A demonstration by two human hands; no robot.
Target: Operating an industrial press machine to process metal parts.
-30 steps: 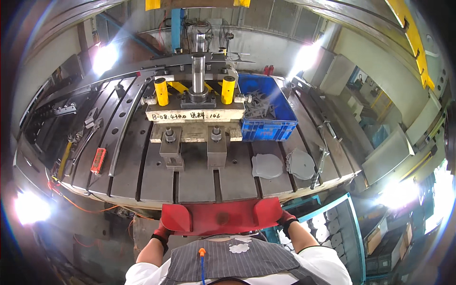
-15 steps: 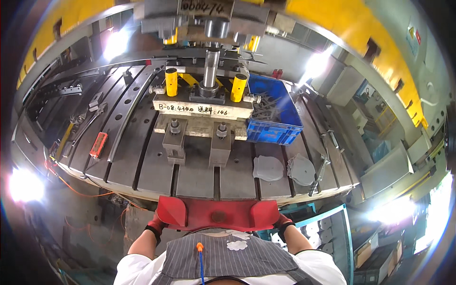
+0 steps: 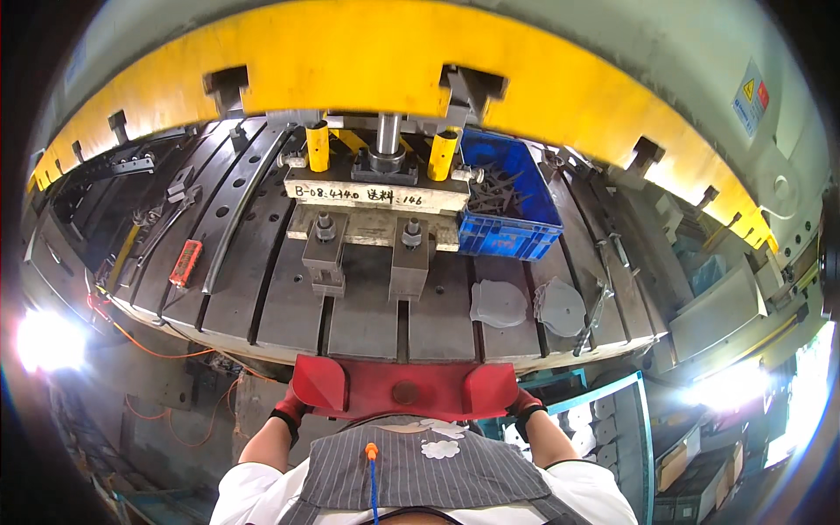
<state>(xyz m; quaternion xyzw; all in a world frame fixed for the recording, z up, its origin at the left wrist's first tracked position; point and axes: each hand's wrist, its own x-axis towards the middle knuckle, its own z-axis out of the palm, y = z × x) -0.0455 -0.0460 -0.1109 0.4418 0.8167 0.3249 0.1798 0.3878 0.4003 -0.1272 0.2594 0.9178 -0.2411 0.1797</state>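
A red control stand (image 3: 429, 381) with a curved guard at each end and a round red-brown button in its middle stands right in front of me. My left hand (image 3: 291, 405), in a red and black glove, is at its left end, and the guard hides the fingers. On the right end sits my right hand (image 3: 526, 404), gloved alike, its fingers hidden too. Beyond the stand, a die (image 3: 376, 199) with two yellow posts and a steel guide pillar is clamped on the slotted press bed (image 3: 359, 337). Over it, the yellow press slide (image 3: 350, 57) is low and covers the pillar's top.
A blue crate (image 3: 512, 241) of dark metal pieces adjoins the die's right side. Two stacks of flat grey metal plates (image 3: 500, 304) lie near the bed's front edge. At the left are a red box (image 3: 185, 264) and loose tools; an orange cable (image 3: 162, 354) hangs below.
The yellow press slide has come down toward the die and now hides the upper tooling. Both my hands stay at the red stand; the whole view has shifted slightly.
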